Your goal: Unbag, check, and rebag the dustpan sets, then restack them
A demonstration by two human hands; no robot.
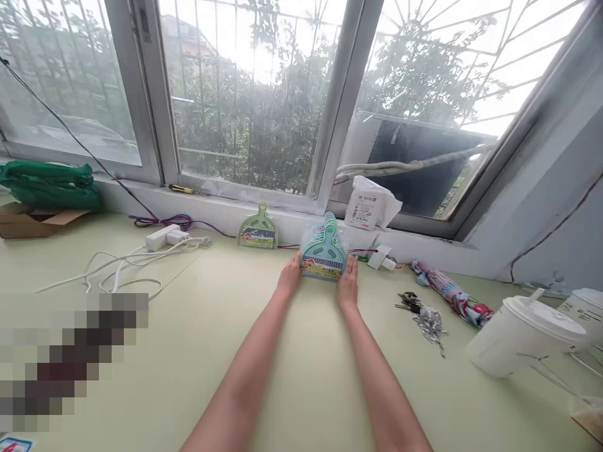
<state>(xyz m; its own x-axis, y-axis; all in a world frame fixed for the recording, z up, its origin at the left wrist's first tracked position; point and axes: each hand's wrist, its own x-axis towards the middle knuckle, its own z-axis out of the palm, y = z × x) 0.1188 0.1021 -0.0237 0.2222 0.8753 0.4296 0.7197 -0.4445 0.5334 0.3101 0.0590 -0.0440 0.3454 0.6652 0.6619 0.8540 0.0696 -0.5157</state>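
A stack of small dustpan-and-brush sets (325, 254) in clear wrapping stands upright at the back of the table, below the window sill. The front one is light blue, with pink and green handles showing behind it. My left hand (290, 275) presses on the stack's left side, and my right hand (348, 281) on its right side, so both hold it between them. The far fingers are partly hidden by the stack. To the left, a single green dustpan set (259, 229) leans alone against the wall.
White power strip (162, 237) and cables lie to the left, near a green bag (49, 185) and cardboard box (38, 221). Right of the stack are a white adapter (381, 258), silvery twist ties (428, 319), a folded umbrella (450, 289) and white lidded cups (525, 336). A white packet (370, 204) rests on the sill.
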